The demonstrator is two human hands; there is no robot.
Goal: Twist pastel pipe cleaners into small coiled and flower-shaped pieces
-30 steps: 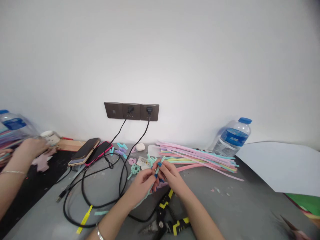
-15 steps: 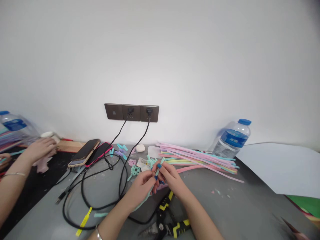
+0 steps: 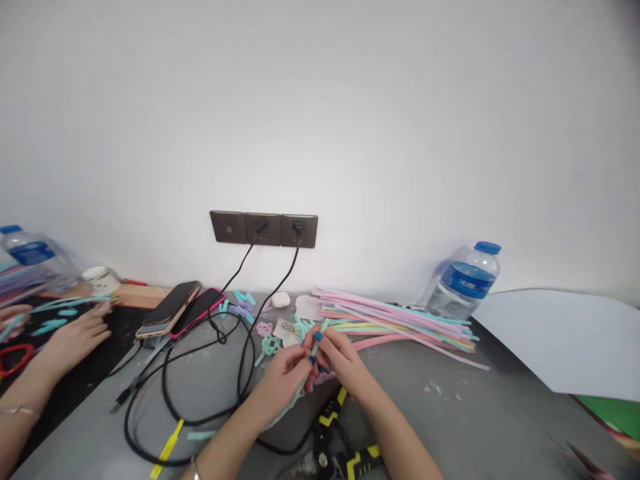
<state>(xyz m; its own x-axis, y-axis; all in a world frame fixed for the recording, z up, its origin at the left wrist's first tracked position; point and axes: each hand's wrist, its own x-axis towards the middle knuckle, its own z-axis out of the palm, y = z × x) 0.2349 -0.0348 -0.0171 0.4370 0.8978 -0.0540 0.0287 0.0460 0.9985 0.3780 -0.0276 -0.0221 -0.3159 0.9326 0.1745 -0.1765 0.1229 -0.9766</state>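
Two hands at work: our left hand and right hand meet over the middle of the table, thumbs and fingers pinching one mint stem.
Mint stem: its short end stands up past our right thumb, and what looks like its tail hangs below the left hand; how it bends between the fingers is hidden from us.
Just behind our fingers: a mint clump, too covered for us to say whether it joins the stem.
Left of the clump: a mint looped piece and a pink looped piece lie close together, near the white case.
Right, beyond our hands: a bundle of pastel stems, its far end near the bottle.
Nearer to us: the pliers lie between our arms, not in our grasp.
What has just changed: little with us; our pinch is almost the same as a second ago. At far left, a co-worker's hand has drawn back from the jar, leaving aqua pieces in sight.
What that means: we judge our own work undisturbed, since that movement is well apart from our stem.
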